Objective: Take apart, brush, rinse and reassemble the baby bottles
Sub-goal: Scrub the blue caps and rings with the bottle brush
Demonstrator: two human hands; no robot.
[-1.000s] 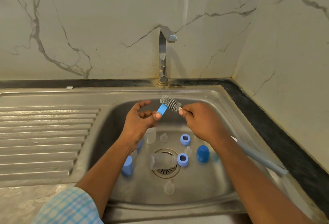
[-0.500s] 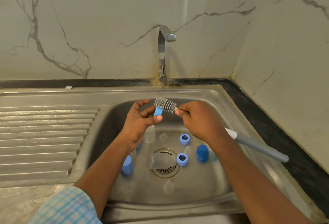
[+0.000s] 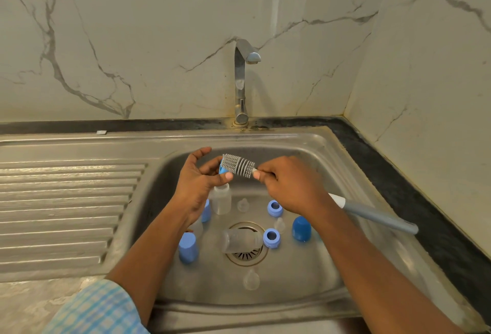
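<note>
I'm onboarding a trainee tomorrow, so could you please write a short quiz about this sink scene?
1. True or false: water is running from the tap.
2. The right hand grips: A) a bottle, B) the brush, C) a blue cap.
3. Fill in: the clear bottle lying on its side rests over the ___.
Key: 1 false; 2 B; 3 drain.
</note>
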